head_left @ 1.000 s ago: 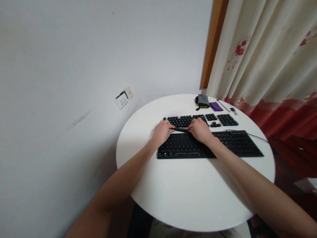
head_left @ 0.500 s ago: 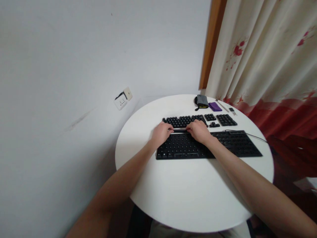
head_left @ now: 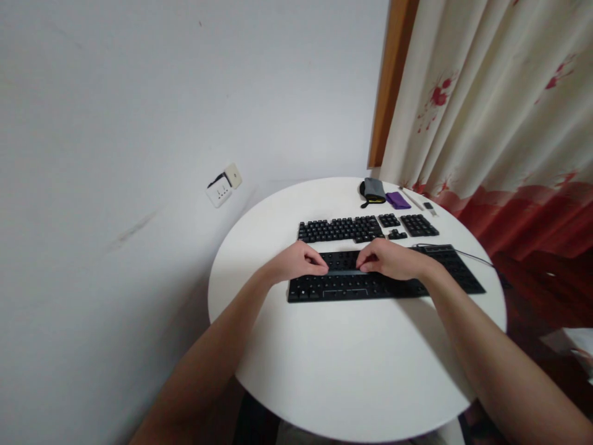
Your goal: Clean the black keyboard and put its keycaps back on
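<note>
My left hand (head_left: pixel 299 262) and my right hand (head_left: pixel 388 259) each pinch one end of a long dark spacebar keycap (head_left: pixel 343 271). They hold it level just above the black keyboard base (head_left: pixel 445 262), which lies bare of caps near me on the round white table (head_left: pixel 352 364). Behind the base, several black keycaps (head_left: pixel 340 229) are laid out in keyboard order, with smaller groups of keycaps (head_left: pixel 419 225) to their right.
At the table's far edge lie a grey pouch (head_left: pixel 373 190), a purple cloth (head_left: pixel 398 199), a thin white tool (head_left: pixel 412 199) and a small black item (head_left: pixel 428 206). A cable (head_left: pixel 475 258) leaves the base rightward. Wall socket (head_left: pixel 220 189) at left, curtain (head_left: pixel 500 111) at right.
Both hands have drawn back from the laid-out keycaps toward me, carrying the long keycap over the keyboard base. The camera has also shifted slightly.
</note>
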`<move>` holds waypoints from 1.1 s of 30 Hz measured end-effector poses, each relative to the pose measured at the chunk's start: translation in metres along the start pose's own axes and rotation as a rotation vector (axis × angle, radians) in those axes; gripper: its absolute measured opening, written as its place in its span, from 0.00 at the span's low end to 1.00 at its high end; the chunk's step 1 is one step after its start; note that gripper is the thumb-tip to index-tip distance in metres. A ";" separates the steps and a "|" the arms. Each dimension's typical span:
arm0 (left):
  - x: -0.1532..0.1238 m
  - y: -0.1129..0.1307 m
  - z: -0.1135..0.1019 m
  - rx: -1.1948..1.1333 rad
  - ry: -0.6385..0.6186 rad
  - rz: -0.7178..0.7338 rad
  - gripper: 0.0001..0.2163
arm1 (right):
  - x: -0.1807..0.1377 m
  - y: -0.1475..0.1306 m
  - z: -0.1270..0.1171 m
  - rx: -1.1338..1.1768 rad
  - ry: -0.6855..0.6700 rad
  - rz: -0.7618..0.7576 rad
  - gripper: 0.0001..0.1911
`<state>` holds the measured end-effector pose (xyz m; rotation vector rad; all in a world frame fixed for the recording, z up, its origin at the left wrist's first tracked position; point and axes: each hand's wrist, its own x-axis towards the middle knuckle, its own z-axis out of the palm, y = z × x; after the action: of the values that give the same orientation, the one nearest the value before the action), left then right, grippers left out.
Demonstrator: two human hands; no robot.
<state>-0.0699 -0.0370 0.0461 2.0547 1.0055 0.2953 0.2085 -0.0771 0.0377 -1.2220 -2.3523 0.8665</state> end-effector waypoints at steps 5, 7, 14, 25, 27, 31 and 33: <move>-0.001 0.002 0.004 0.035 -0.133 -0.007 0.11 | -0.003 -0.006 0.001 0.065 -0.140 0.073 0.06; -0.001 -0.001 0.003 0.069 -0.166 0.003 0.12 | -0.002 -0.009 0.000 0.057 -0.198 0.086 0.08; 0.001 -0.006 0.005 0.114 -0.237 0.013 0.13 | -0.002 -0.009 0.003 0.068 -0.275 0.117 0.09; 0.001 -0.004 0.006 0.124 -0.219 0.040 0.10 | -0.004 -0.018 0.004 0.002 -0.261 0.130 0.07; 0.001 -0.005 0.007 0.124 -0.217 0.042 0.10 | -0.004 -0.017 0.004 -0.004 -0.258 0.122 0.07; 0.001 -0.006 0.009 0.106 -0.223 0.057 0.10 | -0.006 -0.017 0.005 -0.002 -0.251 0.107 0.07; 0.002 -0.006 0.010 0.102 -0.227 0.058 0.10 | -0.006 -0.018 0.005 -0.001 -0.252 0.103 0.08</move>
<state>-0.0673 -0.0390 0.0346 2.1554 0.8388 0.0392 0.1983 -0.0917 0.0457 -1.3113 -2.5004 1.1108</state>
